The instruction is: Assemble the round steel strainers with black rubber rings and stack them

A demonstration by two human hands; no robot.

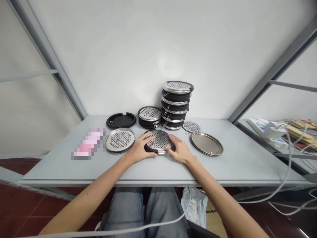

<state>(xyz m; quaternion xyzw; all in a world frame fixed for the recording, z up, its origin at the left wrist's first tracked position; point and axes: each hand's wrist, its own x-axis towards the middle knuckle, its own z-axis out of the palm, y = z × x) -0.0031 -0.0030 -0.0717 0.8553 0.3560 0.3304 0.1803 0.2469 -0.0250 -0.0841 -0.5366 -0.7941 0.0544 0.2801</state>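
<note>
A round metal grater disc with a black rim lies flat on the table in front of me. My left hand wraps around its left edge, thumb on the near rim and fingers toward the far side. On the right edge my right hand holds it, with thumb and fingertips on the perforated top. Just left of it is another perforated silver disc, and to the right a shallow silver round tray with small holes. A flat perforated plate rests behind my right hand. The underside of the held grater is hidden.
Behind my hands rise a tall stack of black-and-silver round graters with wire clips and a lower stack. A black round holder lies back left, a blurred pink item far left. White cables hang at the right.
</note>
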